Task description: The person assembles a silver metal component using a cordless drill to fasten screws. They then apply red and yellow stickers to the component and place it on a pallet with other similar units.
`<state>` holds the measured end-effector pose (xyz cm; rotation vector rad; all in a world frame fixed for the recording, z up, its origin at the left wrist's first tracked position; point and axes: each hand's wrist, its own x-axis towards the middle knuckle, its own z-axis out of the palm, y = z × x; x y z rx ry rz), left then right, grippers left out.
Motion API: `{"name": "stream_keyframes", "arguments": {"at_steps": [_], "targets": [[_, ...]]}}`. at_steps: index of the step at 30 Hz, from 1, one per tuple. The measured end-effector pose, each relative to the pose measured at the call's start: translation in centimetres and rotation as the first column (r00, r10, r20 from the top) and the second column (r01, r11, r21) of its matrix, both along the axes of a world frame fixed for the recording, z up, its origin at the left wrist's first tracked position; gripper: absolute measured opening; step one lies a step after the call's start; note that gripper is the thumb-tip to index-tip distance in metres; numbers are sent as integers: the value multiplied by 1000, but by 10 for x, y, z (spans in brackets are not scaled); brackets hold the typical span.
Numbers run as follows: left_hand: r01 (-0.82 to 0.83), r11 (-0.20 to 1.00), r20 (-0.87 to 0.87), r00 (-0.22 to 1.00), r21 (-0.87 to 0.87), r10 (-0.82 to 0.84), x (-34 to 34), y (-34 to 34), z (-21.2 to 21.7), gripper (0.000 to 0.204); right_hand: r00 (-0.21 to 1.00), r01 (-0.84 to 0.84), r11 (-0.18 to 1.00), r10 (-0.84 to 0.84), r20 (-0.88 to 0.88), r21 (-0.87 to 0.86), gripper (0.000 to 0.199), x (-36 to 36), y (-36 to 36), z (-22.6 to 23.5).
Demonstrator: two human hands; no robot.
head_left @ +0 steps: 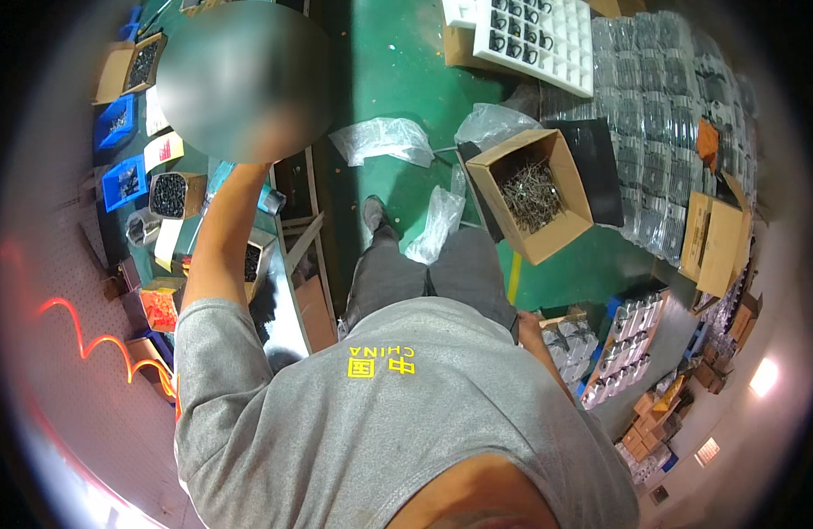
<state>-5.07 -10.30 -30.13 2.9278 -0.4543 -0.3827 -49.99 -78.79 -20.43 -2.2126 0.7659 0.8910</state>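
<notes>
My left arm reaches forward over the workbench at the left. A round blurred patch covers most of my left hand (276,139), so its fingers and anything in them are hidden. Beside that forearm lies a teal cylindrical object (270,200) with a dark end, partly covered by the arm. A cardboard box of small black parts (170,196) stands just left of the forearm. My right hand (530,330) hangs low by my right hip, partly hidden by my body; its fingers do not show clearly.
Blue bins (124,183) and a box of orange parts (161,304) line the bench. At the right is an open carton of thin metal pieces (534,196). Beyond it are a white foam tray (534,40) and stacked clear plastic trays (645,123). Plastic bags (384,141) lie on the green floor.
</notes>
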Motion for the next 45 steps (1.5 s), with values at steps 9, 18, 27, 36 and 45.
{"name": "stream_keyframes", "arguments": {"at_steps": [9, 18, 27, 36, 45], "targets": [[331, 838, -187, 943, 434, -276, 17, -11, 23, 27, 928, 373, 920, -367, -73, 117, 30, 38, 43, -13], [316, 906, -190, 944, 283, -270, 47, -2, 26, 26, 993, 99, 972, -84, -78, 213, 26, 51, 28, -72], [262, 950, -128, 962, 168, -243, 48, -3, 33, 24, 972, 184, 926, -121, -202, 330, 39, 292, 86, -62], [215, 971, -103, 973, 104, -204, 51, -2, 40, 35, 999, -14, 900, -8, 48, 436, 38, 421, 117, -56], [201, 979, -98, 975, 27, -198, 60, -3, 40, 36, 959, -262, 901, 204, 196, 346, 34, 476, 170, -119]]}}
